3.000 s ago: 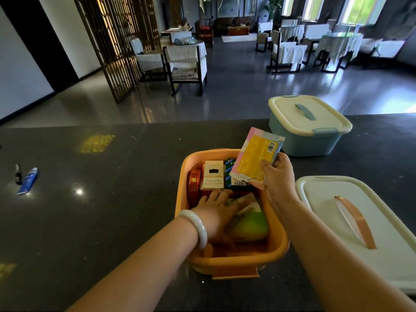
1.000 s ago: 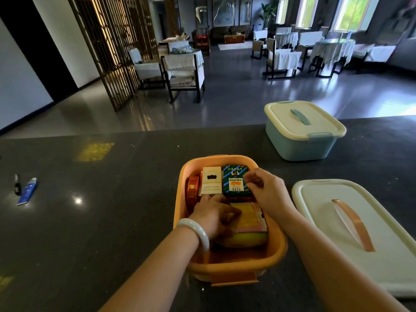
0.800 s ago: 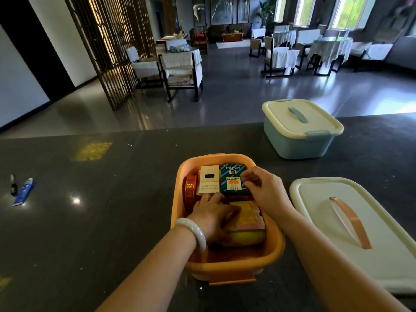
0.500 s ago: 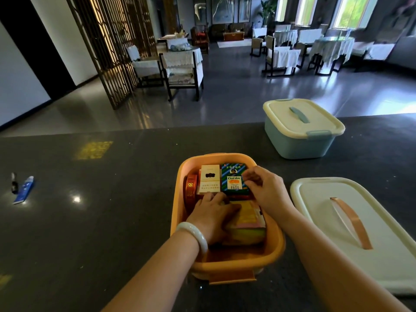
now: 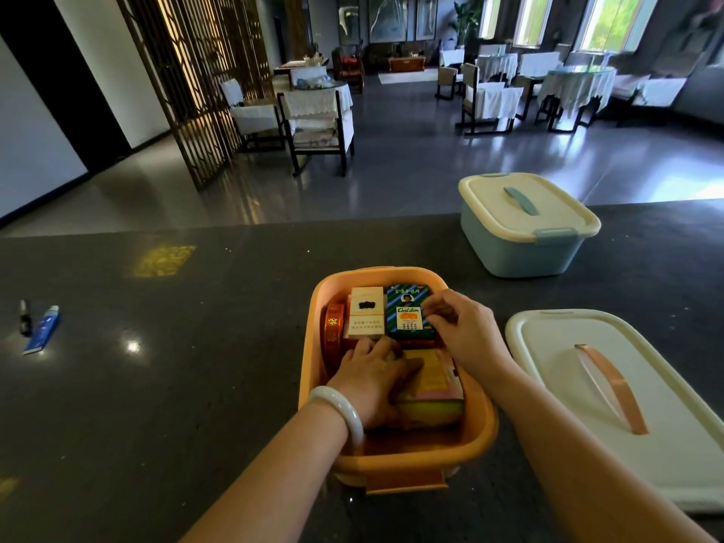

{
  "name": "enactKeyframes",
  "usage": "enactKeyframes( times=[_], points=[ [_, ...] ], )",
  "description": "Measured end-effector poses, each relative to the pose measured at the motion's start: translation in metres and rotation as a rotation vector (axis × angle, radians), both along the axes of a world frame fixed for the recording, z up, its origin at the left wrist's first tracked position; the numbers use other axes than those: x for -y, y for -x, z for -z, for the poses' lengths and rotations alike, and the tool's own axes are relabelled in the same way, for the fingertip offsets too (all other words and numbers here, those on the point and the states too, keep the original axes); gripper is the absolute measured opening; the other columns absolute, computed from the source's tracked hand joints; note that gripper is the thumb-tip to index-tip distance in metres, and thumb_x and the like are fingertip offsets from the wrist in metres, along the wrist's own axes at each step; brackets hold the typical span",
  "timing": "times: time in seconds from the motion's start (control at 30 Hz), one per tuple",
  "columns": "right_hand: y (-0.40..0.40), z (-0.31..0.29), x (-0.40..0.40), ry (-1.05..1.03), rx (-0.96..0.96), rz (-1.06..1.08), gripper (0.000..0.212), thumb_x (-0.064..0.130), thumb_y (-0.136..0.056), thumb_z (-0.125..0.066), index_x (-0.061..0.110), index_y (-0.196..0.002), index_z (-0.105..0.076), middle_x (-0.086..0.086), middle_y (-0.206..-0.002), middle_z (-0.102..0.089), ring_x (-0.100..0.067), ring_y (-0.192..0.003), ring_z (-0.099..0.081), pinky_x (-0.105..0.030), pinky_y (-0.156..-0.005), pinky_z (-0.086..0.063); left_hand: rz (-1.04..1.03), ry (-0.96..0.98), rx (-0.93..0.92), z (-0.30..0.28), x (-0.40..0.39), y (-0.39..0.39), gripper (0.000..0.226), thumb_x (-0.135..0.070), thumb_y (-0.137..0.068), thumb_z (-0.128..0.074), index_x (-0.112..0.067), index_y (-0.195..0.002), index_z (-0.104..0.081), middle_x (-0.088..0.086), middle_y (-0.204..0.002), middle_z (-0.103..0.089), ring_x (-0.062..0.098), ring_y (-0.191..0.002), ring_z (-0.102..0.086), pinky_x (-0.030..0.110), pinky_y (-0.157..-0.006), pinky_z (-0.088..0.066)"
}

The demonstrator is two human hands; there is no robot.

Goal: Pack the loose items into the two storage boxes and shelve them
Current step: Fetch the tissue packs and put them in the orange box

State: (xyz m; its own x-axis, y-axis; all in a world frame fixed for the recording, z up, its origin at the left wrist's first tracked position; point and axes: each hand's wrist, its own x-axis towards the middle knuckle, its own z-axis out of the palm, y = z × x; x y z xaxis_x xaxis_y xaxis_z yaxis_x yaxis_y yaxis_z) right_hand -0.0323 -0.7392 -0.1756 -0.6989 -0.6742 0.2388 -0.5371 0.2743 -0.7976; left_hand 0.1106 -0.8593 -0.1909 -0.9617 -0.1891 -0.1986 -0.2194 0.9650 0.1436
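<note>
Head view
Left hand: your left hand (image 5: 372, 382) is reaching down into the orange box (image 5: 313, 346), fingers loosely bent and lying on the yellow-and-pink packet (image 5: 435, 380); it is pressing rather than gripping, as far as the picture is showing. A pale bangle (image 5: 344, 409) is sitting on that wrist.
Right hand: your right hand (image 5: 466, 331) is also inside the box, just beside the left one, fingers curled against the right edge of the green-and-blue "Golden" pack (image 5: 405, 311); whether it is actually pinching the pack I cannot tell.
Box contents: a white pack (image 5: 366, 311) is lying just beyond your left fingertips, touching the "Golden" pack. A red tin (image 5: 333, 335) is standing on edge against the wall to the left of your left hand. Something green (image 5: 431, 411) is showing under the packet.
Orange-handled lid (image 5: 611, 393): it is lying flat on the worktop (image 5: 196, 386) just to the right of your right forearm, off the box.
Blue box (image 5: 525, 225): it is sitting well beyond your right hand with its cream lid on.
Loose items: a blue tube (image 5: 42, 329) and a small dark stick (image 5: 24, 317) are lying side by side far out to the left of your left hand.
</note>
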Motion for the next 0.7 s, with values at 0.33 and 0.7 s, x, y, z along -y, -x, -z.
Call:
enactKeyframes(
  times=[0.33, 0.7],
  points=[
    [0.0, 0.001, 0.003, -0.09, -0.063, -0.009, 0.02, 0.013, -0.09, -0.063, 0.024, -0.106, -0.062, 0.007, -0.112, -0.064, -0.001, -0.096, -0.058, -0.006, -0.064, -0.048, -0.116, -0.102, -0.063, -0.023, 0.0, -0.011, 0.06, -0.037, -0.089, -0.061, -0.052, -0.139, -0.032, -0.009, -0.149, -0.022, 0.028, -0.138, -0.021, 0.052, -0.114, -0.024],
    [-0.031, -0.043, 0.054, -0.491, -0.356, -0.139, 0.028, 0.025, -0.092, -0.06, 0.027, -0.12, -0.056, 0.006, -0.116, -0.062, -0.009, -0.097, -0.063, -0.028, -0.086, -0.055, -0.26, 0.101, -0.261, -0.063, 0.047, -0.046, 0.046, -0.042, -0.094, -0.052, -0.033, -0.138, -0.044, -0.003, -0.135, -0.039, 0.022, -0.125, -0.034, 0.045, -0.107, -0.032]
  ],
)
